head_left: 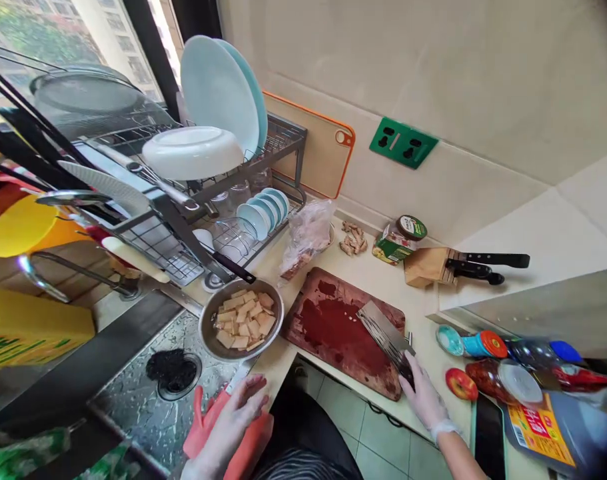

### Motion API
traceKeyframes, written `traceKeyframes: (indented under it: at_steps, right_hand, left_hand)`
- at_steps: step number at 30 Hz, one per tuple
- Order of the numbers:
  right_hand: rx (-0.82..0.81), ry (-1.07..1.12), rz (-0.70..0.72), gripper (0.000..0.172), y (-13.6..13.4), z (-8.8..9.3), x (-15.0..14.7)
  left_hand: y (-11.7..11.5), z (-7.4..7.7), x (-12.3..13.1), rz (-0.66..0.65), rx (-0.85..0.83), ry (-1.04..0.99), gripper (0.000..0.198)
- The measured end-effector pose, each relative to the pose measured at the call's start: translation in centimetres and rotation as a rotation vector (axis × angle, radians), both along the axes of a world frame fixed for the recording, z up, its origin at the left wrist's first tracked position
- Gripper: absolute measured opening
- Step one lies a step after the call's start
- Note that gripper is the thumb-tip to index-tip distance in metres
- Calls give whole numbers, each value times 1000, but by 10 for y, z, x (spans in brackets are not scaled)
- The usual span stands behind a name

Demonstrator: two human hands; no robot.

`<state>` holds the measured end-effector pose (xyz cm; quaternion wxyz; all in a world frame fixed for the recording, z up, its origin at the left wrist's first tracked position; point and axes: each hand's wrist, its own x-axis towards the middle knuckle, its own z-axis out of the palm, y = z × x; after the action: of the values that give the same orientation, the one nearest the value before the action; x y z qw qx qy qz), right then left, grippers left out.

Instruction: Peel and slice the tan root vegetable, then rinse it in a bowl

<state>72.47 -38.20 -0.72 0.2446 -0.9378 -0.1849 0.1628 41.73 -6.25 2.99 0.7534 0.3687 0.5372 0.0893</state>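
My right hand, in a clear glove, is closed round the dark handle of a cleaver. The blade lies over the right part of a wet, reddish-brown cutting board, with a few small pale bits by it. My left hand, gloved too, has its fingers stretched out and holds nothing. It is above pink rubber gloves draped at the sink's edge. Just beyond it, a metal pan holds several pale flat pieces in liquid.
Behind the board are a plastic bag, ginger, a jar and a knife block. An apple and several bottles and jars crowd the right. The sink and a dish rack are at left.
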Motion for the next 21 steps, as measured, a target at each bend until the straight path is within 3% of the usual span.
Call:
traceKeyframes:
  at_steps: [3,5,8,10,15,21]
  right_hand:
    - [85,8,-74,54,8,21,-16]
    - [194,201,-204,47,6,32,-26]
    - [331,516,-394,41,-5,30,-36]
    - [377,594,-445,42,-11,20,-39]
    - [398,641,-337,44,5,-1,-35]
    - [337,688,-204,42,60,0,-35]
  left_hand:
    - [-2,3,14,-114,32,-104,54]
    - [-5,1,19,-125,75,-136,52]
    - [-17,-5,22,-65,115,-127,48]
    - [-30,-8,22,-42,114,-128,50]
    - [-57,-11,18,-13,112,-121,60]
    - [-64,-15,10,99,110,-66,65]
